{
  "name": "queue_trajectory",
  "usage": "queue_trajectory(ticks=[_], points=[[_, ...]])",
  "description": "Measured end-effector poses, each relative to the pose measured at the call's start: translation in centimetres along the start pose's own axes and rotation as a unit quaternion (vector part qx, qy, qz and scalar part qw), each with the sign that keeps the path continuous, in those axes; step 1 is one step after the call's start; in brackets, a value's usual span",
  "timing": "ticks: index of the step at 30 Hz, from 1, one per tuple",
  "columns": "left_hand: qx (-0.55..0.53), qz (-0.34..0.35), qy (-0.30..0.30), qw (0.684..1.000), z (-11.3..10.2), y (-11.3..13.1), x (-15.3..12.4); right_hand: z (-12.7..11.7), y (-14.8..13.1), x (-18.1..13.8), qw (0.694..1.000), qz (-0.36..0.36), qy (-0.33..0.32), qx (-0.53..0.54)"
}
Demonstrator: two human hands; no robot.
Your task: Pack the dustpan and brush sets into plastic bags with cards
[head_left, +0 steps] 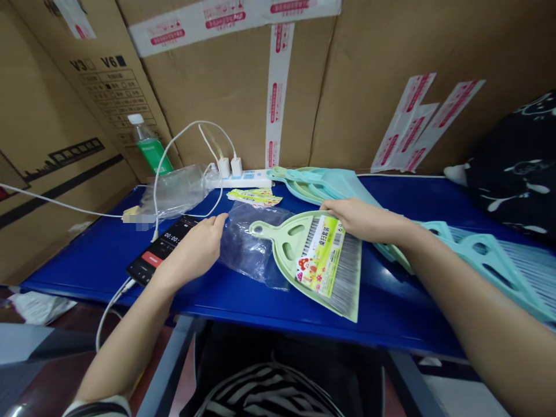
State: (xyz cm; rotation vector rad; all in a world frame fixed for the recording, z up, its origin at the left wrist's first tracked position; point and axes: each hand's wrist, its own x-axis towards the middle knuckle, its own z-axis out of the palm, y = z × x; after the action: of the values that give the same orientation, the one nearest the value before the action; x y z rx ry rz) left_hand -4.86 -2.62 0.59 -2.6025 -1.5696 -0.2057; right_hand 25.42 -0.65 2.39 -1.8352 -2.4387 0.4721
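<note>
A pale green dustpan and brush set (pixel 299 255) with a printed label card (pixel 319 258) lies on the blue table (pixel 243 304), handle to the left. My right hand (pixel 354 219) rests on its upper right edge, fingers closed over the label's top. My left hand (pixel 197 246) pinches the edge of a clear plastic bag (pixel 249 246) lying just left of the dustpan handle.
A phone (pixel 158 255) on a white cable lies by my left wrist. Behind are a stack of clear bags (pixel 178 194), a power strip (pixel 243 178) with chargers, a green bottle (pixel 150 145), label cards (pixel 256 198), teal dustpans (pixel 321 182) and more teal brushes (pixel 499 263) at right. Cardboard boxes wall the back.
</note>
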Motion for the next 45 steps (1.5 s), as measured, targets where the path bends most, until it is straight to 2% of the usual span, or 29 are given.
queue_trajectory(ticks=[3,7,9,13,18,21,25,28,33,37,42,45], points=[[-0.041,0.004,0.001,0.999,0.4,0.4,-0.1,0.0,0.1,0.0,1.000,-0.006,0.003,0.007],[-0.026,0.008,0.079,0.997,0.3,-0.2,-0.7,0.1,0.0,0.1,1.000,-0.006,0.001,0.004],[-0.001,0.017,0.084,0.996,0.0,-1.0,-1.0,0.2,0.1,0.2,1.000,-0.019,0.002,-0.001],[0.058,0.009,0.049,0.997,-0.3,-2.3,-1.7,0.4,0.3,0.3,0.999,-0.046,0.001,0.012],[0.145,-0.084,0.042,0.985,-0.7,-3.5,-2.3,0.3,0.0,0.1,0.999,-0.030,-0.002,0.021],[0.170,-0.117,-0.007,0.978,-1.2,-4.7,-2.2,0.2,-0.2,0.0,0.999,-0.038,0.003,0.022],[0.124,-0.137,-0.097,0.978,-2.2,-6.1,-1.4,0.3,0.0,0.0,0.998,-0.060,0.007,0.014],[0.060,-0.144,-0.120,0.981,-2.8,-6.4,-1.0,0.4,0.2,0.1,0.998,-0.060,0.008,0.011],[-0.007,-0.097,-0.126,0.987,-3.2,-6.9,-1.1,0.1,-0.5,0.0,0.999,-0.034,-0.007,0.004],[-0.009,-0.034,-0.145,0.989,-3.5,-7.1,-1.0,-0.1,-1.1,-0.2,1.000,-0.005,-0.016,0.017],[0.009,0.022,-0.198,0.980,-4.3,-6.0,-0.9,-0.1,-0.9,-0.2,1.000,-0.021,-0.014,0.015],[0.034,0.039,-0.193,0.980,-4.4,-5.3,-1.2,0.1,-0.6,-0.1,0.999,-0.037,-0.008,0.010]])
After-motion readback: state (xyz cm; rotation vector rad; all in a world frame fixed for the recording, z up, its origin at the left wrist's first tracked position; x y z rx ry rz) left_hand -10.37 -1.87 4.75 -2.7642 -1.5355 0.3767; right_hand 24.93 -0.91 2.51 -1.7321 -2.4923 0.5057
